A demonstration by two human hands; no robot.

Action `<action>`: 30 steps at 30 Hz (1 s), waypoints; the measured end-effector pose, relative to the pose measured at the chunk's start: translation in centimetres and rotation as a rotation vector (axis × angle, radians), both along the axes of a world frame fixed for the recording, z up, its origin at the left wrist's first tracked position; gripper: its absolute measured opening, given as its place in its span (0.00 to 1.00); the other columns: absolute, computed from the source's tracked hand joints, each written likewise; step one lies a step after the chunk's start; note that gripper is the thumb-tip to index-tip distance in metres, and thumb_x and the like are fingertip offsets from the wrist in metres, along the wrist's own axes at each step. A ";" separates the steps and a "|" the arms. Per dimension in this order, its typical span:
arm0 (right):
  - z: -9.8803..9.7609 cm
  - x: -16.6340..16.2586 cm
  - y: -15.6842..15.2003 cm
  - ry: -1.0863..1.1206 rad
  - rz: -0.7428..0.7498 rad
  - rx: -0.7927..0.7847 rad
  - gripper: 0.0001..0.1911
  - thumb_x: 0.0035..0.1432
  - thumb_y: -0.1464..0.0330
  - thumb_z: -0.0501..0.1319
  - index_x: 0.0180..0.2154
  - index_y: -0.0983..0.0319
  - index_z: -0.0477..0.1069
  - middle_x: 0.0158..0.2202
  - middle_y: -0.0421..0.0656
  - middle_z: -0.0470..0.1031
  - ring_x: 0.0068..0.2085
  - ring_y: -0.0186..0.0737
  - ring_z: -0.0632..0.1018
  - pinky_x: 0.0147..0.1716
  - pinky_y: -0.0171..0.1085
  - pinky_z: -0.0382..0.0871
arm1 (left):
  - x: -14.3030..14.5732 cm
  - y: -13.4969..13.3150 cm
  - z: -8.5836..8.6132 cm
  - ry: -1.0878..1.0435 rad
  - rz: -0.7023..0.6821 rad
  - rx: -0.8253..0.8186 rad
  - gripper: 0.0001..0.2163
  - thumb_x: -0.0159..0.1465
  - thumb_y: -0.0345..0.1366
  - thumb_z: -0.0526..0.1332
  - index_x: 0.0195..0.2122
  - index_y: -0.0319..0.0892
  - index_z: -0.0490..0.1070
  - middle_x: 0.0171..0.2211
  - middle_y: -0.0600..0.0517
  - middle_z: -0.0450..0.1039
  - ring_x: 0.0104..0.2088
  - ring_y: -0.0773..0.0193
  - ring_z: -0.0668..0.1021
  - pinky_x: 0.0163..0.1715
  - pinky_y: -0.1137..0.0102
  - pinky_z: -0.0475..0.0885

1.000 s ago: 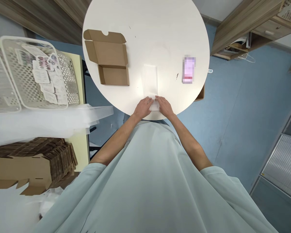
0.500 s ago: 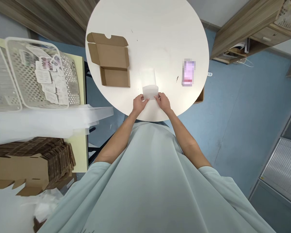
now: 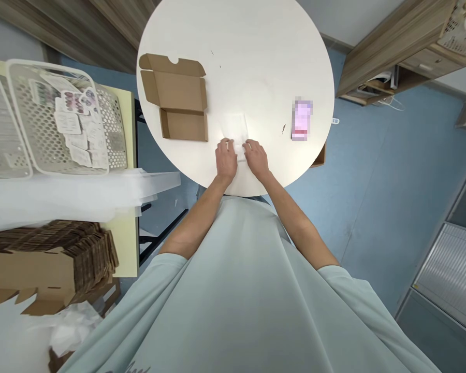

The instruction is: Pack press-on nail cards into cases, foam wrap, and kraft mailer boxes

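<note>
A thin, whitish translucent sheet [image 3: 238, 127], perhaps packing foam, lies on the round white table [image 3: 248, 57] close to my body. My left hand [image 3: 226, 158] is on its left edge, with fingers bent and pressed down on it. On the opposite edge, my right hand [image 3: 256, 158] holds it in the same way, fingertips curled. Between the hands the near part of the sheet looks folded over, though the fingers partly cover it. An unfolded brown cardboard box [image 3: 182, 96] stands with its lid up to the left of the sheet.
A blurred-out pink and purple object [image 3: 302, 120] lies on the table's right side. At left, a yellow-topped table [image 3: 126, 223] bears a white basket [image 3: 116, 124] of small cards, a stack of white sheets [image 3: 81, 194] and many flattened cardboard boxes [image 3: 42, 269].
The near flap of the sheet, raised before, now lies down flat. Both hands have moved slightly forward and turned with their backs upward.
</note>
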State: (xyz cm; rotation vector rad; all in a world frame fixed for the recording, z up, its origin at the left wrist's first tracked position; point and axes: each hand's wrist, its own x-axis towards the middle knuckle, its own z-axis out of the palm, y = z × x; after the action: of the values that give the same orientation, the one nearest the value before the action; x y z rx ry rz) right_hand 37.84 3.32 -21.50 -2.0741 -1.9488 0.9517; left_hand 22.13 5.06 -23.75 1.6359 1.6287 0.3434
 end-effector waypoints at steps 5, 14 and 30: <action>-0.5 1.5 0.6 0.034 0.256 -0.044 0.28 0.79 0.75 0.53 0.75 0.64 0.68 0.81 0.54 0.65 0.82 0.52 0.64 0.80 0.56 0.64 | -0.7 1.2 -1.5 -0.103 -0.283 -0.026 0.26 0.78 0.32 0.52 0.76 0.38 0.68 0.77 0.37 0.70 0.79 0.49 0.69 0.83 0.49 0.59; -0.7 1.0 -6.7 0.025 0.298 -0.045 0.32 0.79 0.66 0.60 0.79 0.65 0.64 0.84 0.58 0.56 0.84 0.57 0.61 0.78 0.58 0.67 | -4.6 -3.9 0.3 -0.034 -0.516 -0.003 0.35 0.71 0.38 0.63 0.79 0.39 0.66 0.80 0.38 0.65 0.81 0.43 0.66 0.84 0.43 0.55; -0.1 0.8 -4.7 0.126 -0.094 -0.151 0.20 0.83 0.61 0.54 0.66 0.60 0.73 0.63 0.53 0.80 0.54 0.50 0.86 0.54 0.47 0.83 | -3.7 -2.7 0.8 0.015 0.074 -0.253 0.09 0.73 0.44 0.69 0.40 0.46 0.76 0.42 0.47 0.83 0.46 0.51 0.83 0.52 0.59 0.79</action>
State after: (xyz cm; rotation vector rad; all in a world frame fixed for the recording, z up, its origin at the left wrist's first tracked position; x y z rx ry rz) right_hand 38.60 -1.35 -21.65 -2.1047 -1.7520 1.2108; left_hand 18.46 2.36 -22.99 1.3943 1.6724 0.1548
